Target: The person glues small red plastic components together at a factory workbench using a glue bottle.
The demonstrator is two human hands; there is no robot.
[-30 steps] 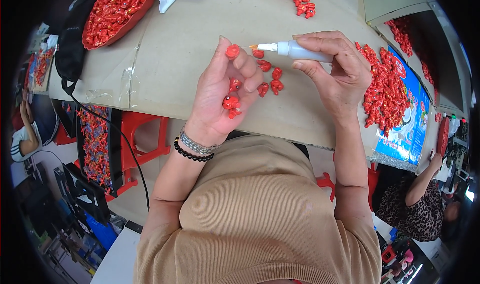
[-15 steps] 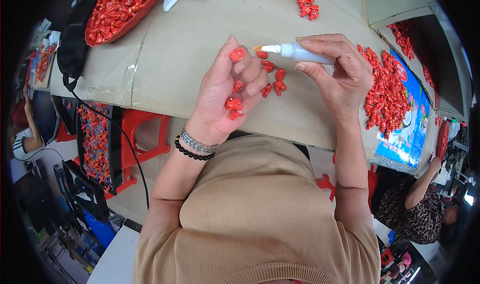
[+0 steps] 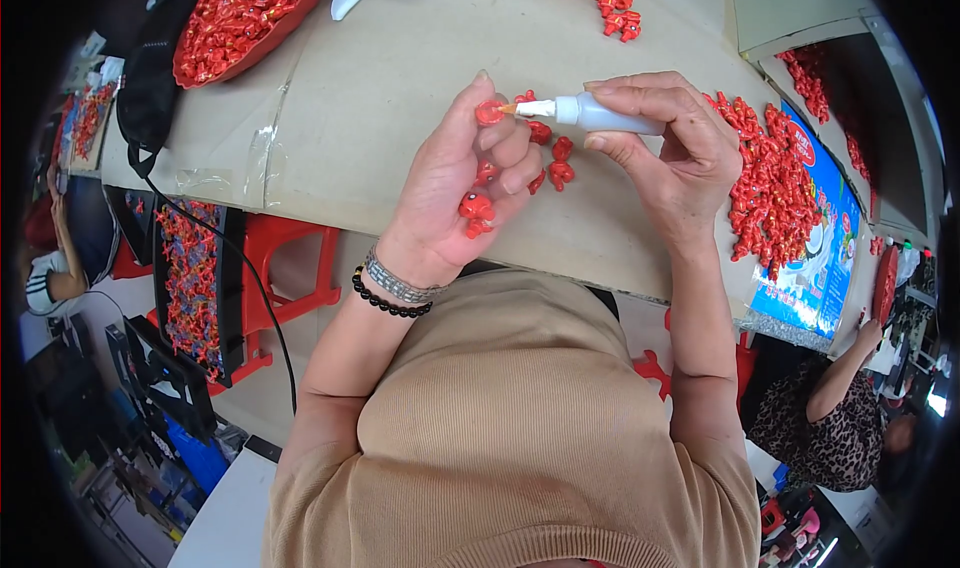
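Observation:
Between thumb and forefinger, my left hand pinches a small round red plastic piece. More small red figure pieces rest in its palm under the curled fingers. My right hand grips a white squeeze bottle with a thin orange-tipped nozzle, held level and pointing left. The nozzle tip is at the face of the pinched piece; whether it touches I cannot tell. Just beyond my left fingers, several loose red pieces lie on the table.
A large pile of red pieces sits on a blue printed sheet at the right. At the far left stands a red basin heaped with pieces. A black cable hangs over the table edge. Another person works at the right.
The bottle has shifted slightly left, and its nozzle tip has come to the red piece. My left hand has moved a little right, still pinching the piece.

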